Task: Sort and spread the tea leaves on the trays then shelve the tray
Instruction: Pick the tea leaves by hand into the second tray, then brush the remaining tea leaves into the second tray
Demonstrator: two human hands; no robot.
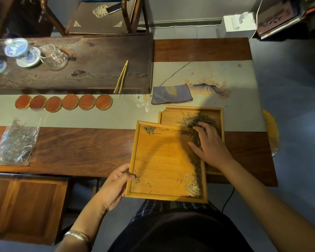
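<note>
holding: left hand (pixel 115 186) grips near tray (pixel 168 196) by its left rim
right hand (pixel 210 144): fingers relaxed, resting on tea leaves (pixel 198 164)
far tray (pixel 171 116): partly under near tray

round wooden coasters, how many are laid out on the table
6, in one row on the pale table runner below the dark tea tray: coasters, edges touching or slightly overlapping. None looks hidden.
</note>
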